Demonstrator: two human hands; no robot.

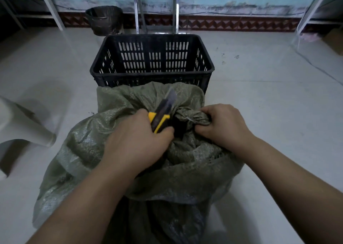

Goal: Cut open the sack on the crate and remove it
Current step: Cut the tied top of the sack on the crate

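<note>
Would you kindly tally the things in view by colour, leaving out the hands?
Black: 2, the crate and the lined bin
Green: 1, the sack
Yellow and black: 1, the utility knife
White: 1, the stool
Total: 5

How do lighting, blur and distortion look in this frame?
Head view: dim, flat light with soft shadows on the floor; wide-angle distortion slants the table legs at the edges; the knife blade is motion-blurred and the stool at the left is smeared, while the crate and sack look fairly sharp.
</note>
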